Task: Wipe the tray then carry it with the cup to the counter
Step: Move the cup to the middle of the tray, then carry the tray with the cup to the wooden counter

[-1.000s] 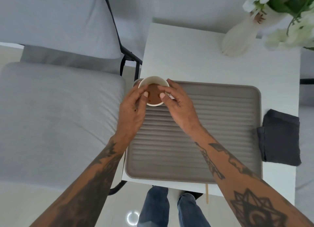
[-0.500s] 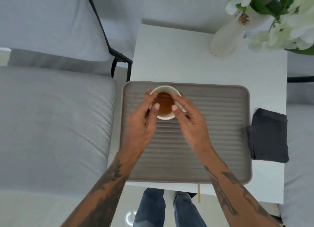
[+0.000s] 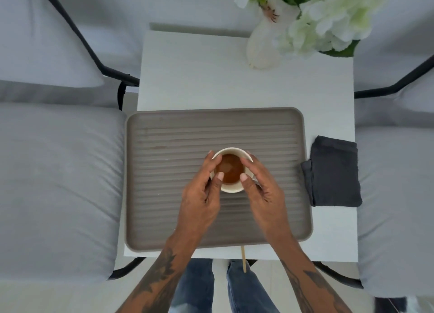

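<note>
A grey ribbed tray [image 3: 164,172] lies on a small white table [image 3: 211,82]. At the tray's middle is a white cup [image 3: 231,189] with brown liquid in it. My left hand [image 3: 199,195] grips the cup's left side and my right hand [image 3: 265,193] grips its right side, thumbs over the rim. I cannot tell whether the cup's base touches the tray. A folded dark grey cloth [image 3: 333,172] lies on the table just right of the tray.
A white vase [image 3: 263,47] with white flowers [image 3: 328,14] stands at the table's back right. Grey cushioned chairs with black frames flank the table on the left [image 3: 58,183] and right [image 3: 394,195]. A thin wooden stick [image 3: 243,258] overhangs the front edge.
Both hands have carried the cup from the tray's back left corner to the tray's middle. The view has shifted, so the table sits more centred.
</note>
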Action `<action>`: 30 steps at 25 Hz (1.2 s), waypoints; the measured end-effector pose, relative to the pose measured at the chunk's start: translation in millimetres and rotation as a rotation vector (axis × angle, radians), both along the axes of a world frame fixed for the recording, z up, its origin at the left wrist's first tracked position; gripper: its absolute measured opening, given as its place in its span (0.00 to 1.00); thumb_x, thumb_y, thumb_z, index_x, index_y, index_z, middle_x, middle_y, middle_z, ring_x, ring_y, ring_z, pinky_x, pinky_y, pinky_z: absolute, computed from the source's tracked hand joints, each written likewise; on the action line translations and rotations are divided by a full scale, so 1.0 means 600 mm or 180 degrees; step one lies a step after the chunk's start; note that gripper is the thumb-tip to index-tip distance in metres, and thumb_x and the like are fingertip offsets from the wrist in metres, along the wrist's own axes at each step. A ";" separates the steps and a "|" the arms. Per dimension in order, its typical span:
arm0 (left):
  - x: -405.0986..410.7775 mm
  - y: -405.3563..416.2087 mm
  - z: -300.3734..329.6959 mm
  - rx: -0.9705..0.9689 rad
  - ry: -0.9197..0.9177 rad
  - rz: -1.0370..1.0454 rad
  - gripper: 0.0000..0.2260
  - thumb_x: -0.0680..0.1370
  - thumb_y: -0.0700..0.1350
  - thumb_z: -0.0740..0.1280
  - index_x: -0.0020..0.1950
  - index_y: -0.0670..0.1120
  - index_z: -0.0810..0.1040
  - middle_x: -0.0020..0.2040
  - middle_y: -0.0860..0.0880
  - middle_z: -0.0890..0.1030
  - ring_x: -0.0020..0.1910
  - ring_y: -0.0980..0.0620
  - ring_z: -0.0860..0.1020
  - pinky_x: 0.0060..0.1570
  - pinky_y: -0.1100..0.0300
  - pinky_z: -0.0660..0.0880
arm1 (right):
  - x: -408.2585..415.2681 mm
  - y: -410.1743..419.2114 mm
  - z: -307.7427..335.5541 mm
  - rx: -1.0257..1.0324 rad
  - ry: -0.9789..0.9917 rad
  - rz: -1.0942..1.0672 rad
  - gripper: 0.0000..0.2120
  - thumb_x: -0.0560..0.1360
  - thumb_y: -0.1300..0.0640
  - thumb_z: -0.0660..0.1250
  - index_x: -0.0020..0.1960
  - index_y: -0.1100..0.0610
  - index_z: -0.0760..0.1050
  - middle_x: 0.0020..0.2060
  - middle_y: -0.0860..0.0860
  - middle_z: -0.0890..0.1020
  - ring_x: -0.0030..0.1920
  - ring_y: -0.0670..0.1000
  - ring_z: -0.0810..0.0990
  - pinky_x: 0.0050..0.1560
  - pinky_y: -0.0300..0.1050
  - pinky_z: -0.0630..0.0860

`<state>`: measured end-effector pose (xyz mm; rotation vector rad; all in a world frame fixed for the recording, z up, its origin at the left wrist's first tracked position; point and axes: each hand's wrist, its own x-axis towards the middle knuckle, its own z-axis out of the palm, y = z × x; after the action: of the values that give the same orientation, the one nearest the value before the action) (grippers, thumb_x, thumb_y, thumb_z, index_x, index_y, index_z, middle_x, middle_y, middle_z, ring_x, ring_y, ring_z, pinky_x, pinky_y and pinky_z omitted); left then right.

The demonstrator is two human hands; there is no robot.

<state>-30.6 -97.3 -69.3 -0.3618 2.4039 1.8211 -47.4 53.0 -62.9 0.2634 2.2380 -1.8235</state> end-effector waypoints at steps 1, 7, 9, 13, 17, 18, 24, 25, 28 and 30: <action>0.001 -0.002 -0.003 -0.0041 -0.0003 0.0015 0.19 0.82 0.43 0.64 0.73 0.49 0.71 0.75 0.46 0.71 0.69 0.42 0.76 0.66 0.52 0.74 | 0.002 -0.001 -0.003 0.0036 0.0014 0.0016 0.18 0.80 0.62 0.66 0.69 0.57 0.75 0.71 0.47 0.75 0.72 0.41 0.71 0.67 0.33 0.71; 0.009 -0.039 0.017 -0.0101 -0.0173 0.0326 0.19 0.81 0.46 0.66 0.72 0.47 0.73 0.68 0.49 0.79 0.65 0.56 0.79 0.63 0.62 0.76 | 0.003 -0.009 0.008 0.0359 0.0102 0.0079 0.15 0.80 0.54 0.67 0.66 0.48 0.78 0.68 0.45 0.76 0.69 0.42 0.74 0.64 0.33 0.73; 0.014 -0.088 0.029 -0.0462 -0.0168 0.0915 0.15 0.80 0.48 0.66 0.66 0.50 0.78 0.62 0.53 0.82 0.56 0.63 0.80 0.54 0.71 0.75 | -0.015 0.012 0.008 0.0485 0.0079 -0.0376 0.11 0.80 0.54 0.67 0.61 0.46 0.79 0.61 0.45 0.78 0.61 0.41 0.78 0.58 0.30 0.74; 0.047 -0.209 0.027 -0.1684 -0.0017 0.1292 0.11 0.81 0.40 0.66 0.62 0.46 0.80 0.54 0.45 0.80 0.44 0.59 0.77 0.44 0.75 0.73 | -0.051 0.066 -0.030 0.1176 0.0188 -0.0771 0.09 0.79 0.63 0.65 0.55 0.52 0.79 0.51 0.50 0.78 0.47 0.47 0.78 0.47 0.34 0.74; 0.090 -0.226 -0.012 -0.2007 -0.0197 0.0896 0.14 0.78 0.33 0.66 0.61 0.44 0.81 0.57 0.43 0.77 0.45 0.48 0.78 0.47 0.70 0.75 | -0.024 0.120 -0.055 0.1778 0.0477 -0.0390 0.08 0.78 0.67 0.66 0.55 0.61 0.79 0.52 0.53 0.76 0.49 0.51 0.77 0.50 0.31 0.74; 0.099 -0.212 -0.037 -0.2073 -0.0220 0.0703 0.14 0.78 0.33 0.66 0.61 0.44 0.81 0.57 0.43 0.76 0.48 0.44 0.78 0.50 0.60 0.78 | -0.008 0.148 -0.067 0.2040 0.0489 -0.0376 0.08 0.77 0.66 0.67 0.55 0.61 0.79 0.53 0.54 0.75 0.51 0.51 0.77 0.51 0.36 0.74; 0.092 -0.215 -0.052 -0.2461 -0.0104 0.0416 0.14 0.76 0.31 0.67 0.60 0.42 0.83 0.61 0.39 0.75 0.60 0.39 0.73 0.59 0.60 0.71 | 0.025 0.199 -0.090 0.2634 0.0677 0.0097 0.13 0.76 0.66 0.68 0.60 0.60 0.80 0.54 0.57 0.74 0.57 0.52 0.70 0.57 0.27 0.66; 0.089 -0.214 -0.052 -0.2556 -0.0045 0.0439 0.14 0.77 0.32 0.67 0.59 0.43 0.83 0.63 0.39 0.74 0.60 0.39 0.72 0.58 0.59 0.70 | 0.022 0.199 -0.092 0.2680 0.0665 0.0120 0.14 0.76 0.67 0.68 0.61 0.59 0.80 0.54 0.57 0.74 0.57 0.52 0.70 0.57 0.29 0.67; 0.091 -0.219 -0.059 -0.2529 -0.0118 0.0670 0.14 0.78 0.33 0.66 0.59 0.45 0.83 0.65 0.40 0.72 0.58 0.40 0.71 0.54 0.50 0.74 | 0.014 0.189 -0.094 0.2882 0.0644 0.0081 0.17 0.76 0.68 0.65 0.64 0.59 0.79 0.54 0.57 0.74 0.56 0.56 0.72 0.52 0.44 0.73; 0.088 -0.227 -0.063 -0.2403 -0.0273 0.0754 0.14 0.79 0.33 0.65 0.60 0.44 0.83 0.64 0.40 0.72 0.58 0.41 0.73 0.53 0.45 0.77 | 0.008 0.184 -0.091 0.2972 0.0649 0.0068 0.19 0.76 0.70 0.63 0.65 0.59 0.78 0.55 0.59 0.74 0.56 0.58 0.73 0.49 0.45 0.72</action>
<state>22.5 -233.5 -107.3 -0.7853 2.9913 0.8416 -42.7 163.4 -117.3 0.2054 3.0626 -0.6849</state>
